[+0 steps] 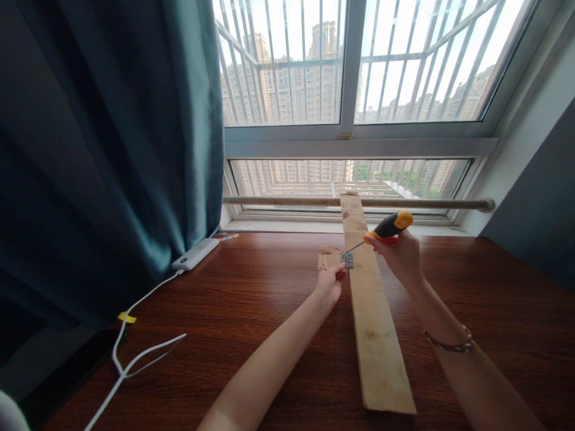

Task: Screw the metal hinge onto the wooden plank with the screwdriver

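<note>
A long wooden board [380, 329] lies lengthwise on the brown tabletop, and a short wood piece [327, 258] butts against its left side. Across their joint sits a small metal hinge [347, 259]. My left hand [330, 282] has thumb and fingers closed at the hinge's lower left edge; whether it pinches the hinge or the short wood cannot be made out. Gripped in my right hand [399, 254] is a screwdriver [390, 225] with a black and yellow handle, tilted so its tip meets the hinge's upper part. Any screw under the tip is too small to see.
A white power bank [195, 254] with a white cable [148, 293] lies on the tabletop [251, 335] at left, beside a dark blue curtain [135, 131]. Along the far edge, a horizontal rail [426, 204] runs before the barred window; the board's far end reaches it.
</note>
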`<state>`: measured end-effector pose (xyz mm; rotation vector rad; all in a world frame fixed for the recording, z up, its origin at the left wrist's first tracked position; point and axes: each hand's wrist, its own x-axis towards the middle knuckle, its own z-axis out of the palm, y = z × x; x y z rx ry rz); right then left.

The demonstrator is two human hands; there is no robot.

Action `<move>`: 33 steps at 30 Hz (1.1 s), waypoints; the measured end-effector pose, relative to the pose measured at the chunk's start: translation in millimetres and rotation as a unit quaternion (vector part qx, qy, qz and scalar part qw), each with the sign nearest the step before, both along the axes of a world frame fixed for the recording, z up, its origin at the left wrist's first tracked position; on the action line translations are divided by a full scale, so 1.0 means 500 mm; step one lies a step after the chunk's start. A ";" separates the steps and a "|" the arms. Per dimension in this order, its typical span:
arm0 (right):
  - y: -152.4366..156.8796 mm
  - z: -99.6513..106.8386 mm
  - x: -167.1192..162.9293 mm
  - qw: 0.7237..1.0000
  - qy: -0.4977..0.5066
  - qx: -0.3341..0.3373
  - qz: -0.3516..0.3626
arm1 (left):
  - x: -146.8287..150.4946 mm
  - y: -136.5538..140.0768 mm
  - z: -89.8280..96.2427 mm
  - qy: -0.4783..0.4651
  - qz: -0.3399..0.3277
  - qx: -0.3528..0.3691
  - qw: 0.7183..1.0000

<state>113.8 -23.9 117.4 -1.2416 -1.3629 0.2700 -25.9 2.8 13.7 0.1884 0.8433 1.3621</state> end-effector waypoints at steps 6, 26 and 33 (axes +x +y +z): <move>0.013 -0.007 0.001 0.989 0.107 -0.022 0.098 | -0.002 0.001 -0.003 0.006 -0.004 0.006 1.000; 0.013 -0.010 -0.001 0.996 0.084 -0.007 0.030 | -0.005 0.003 -0.011 0.016 -0.020 0.015 1.000; 0.000 0.024 0.014 0.951 0.207 -0.068 0.220 | -0.005 0.001 -0.002 0.004 -0.015 0.027 1.000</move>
